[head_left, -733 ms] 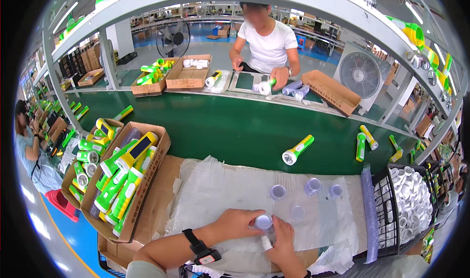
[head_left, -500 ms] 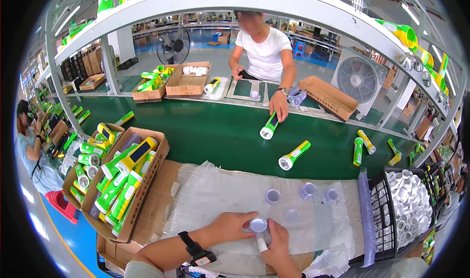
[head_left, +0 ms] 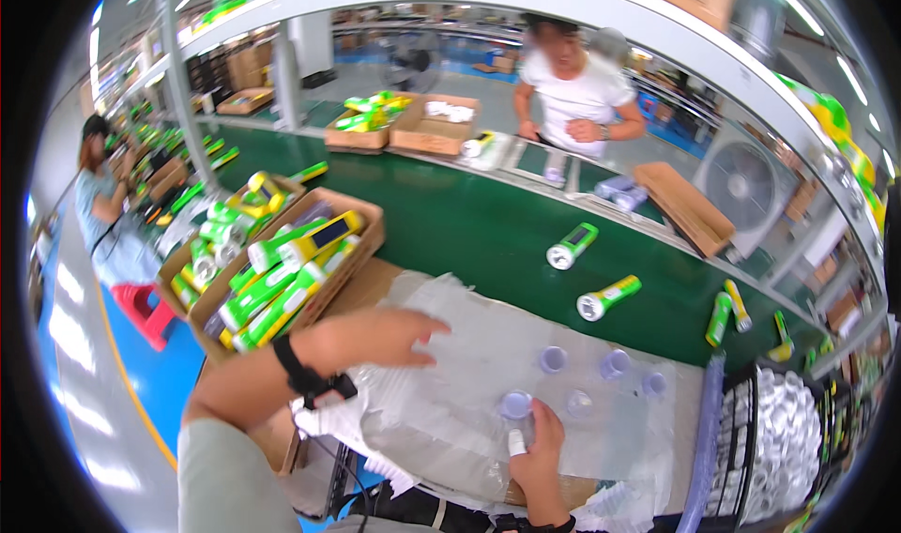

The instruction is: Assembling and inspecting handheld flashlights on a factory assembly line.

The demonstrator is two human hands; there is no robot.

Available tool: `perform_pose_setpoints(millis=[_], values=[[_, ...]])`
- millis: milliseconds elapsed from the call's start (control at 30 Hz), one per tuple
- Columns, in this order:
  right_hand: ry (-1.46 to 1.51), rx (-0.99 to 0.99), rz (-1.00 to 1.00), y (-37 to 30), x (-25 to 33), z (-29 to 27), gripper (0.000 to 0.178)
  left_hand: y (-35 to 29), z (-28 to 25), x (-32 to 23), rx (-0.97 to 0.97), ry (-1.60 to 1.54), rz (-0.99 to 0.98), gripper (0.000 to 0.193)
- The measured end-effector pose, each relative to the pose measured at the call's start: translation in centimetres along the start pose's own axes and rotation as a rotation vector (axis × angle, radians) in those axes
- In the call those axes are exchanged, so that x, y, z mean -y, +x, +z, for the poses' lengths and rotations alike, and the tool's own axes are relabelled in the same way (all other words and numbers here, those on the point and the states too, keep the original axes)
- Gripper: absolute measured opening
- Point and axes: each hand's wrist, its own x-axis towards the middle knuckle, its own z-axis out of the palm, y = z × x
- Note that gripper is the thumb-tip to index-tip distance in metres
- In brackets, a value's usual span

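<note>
My left hand (head_left: 389, 339) is raised over the left part of the plastic-covered work surface, beside the carton of flashlights. It is open, with fingers apart and nothing in it. At the middle of the sheet, my right hand (head_left: 541, 450) has its fingers closed round the side of a clear plastic cup (head_left: 515, 404). A white wrap (head_left: 517, 442) covers the thumb of that hand. Further clear round pieces stand beyond it: one cup (head_left: 552, 359), another (head_left: 615, 364), a third (head_left: 654, 382), and a flatter one (head_left: 579, 403).
A cardboard carton (head_left: 361, 256) of green-and-yellow flashlights stands at left. A green belt (head_left: 469, 237) runs behind, bearing one flashlight (head_left: 572, 246), another (head_left: 608, 297) and several more. At right are a bubble-wrap roll (head_left: 704, 439) and a black crate (head_left: 737, 439) of white rings. A co-worker (head_left: 577, 87) stands opposite.
My left hand has let go of the clear cup and moved left toward the carton; my right hand stays on it. The co-worker's hand has left a flashlight on the belt. The view has turned left.
</note>
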Motion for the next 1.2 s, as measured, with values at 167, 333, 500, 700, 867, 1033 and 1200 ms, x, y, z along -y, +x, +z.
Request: perform_pose_setpoints(millis=[167,333,500,700,867,1033,1200], values=[[0.1,-0.12,0.016,-0.7,-1.2,0.5,0.053,-1.7,-8.0,4.4,-0.236,0.233,-0.103,0.044],[0.176,0.006,0.162,-0.7,0.2,-0.3,0.066,-3.0,-16.1,13.0,-0.397,0.328,-0.294,0.048],[0.048,-0.039,0.127,-0.5,0.4,-0.7,0.05,0.1,-19.3,25.8,-0.283,0.48,-0.598,0.037],[0.102,0.105,0.302,-1.4,0.4,-2.5,0.066,3.3,-21.0,37.6,-0.178,0.385,-0.857,0.031],[0.138,0.114,0.333,-1.7,0.7,-2.2,0.068,4.4,-21.5,44.2,-0.135,0.322,-0.947,0.033],[0.357,0.036,0.455,-2.2,0.5,-1.7,0.067,6.8,-18.8,42.8,0.009,0.247,-1.227,0.037],[0.489,-0.029,0.471,-2.3,0.7,-1.3,0.068,5.3,-19.3,46.0,-0.095,0.221,-1.263,0.024]])
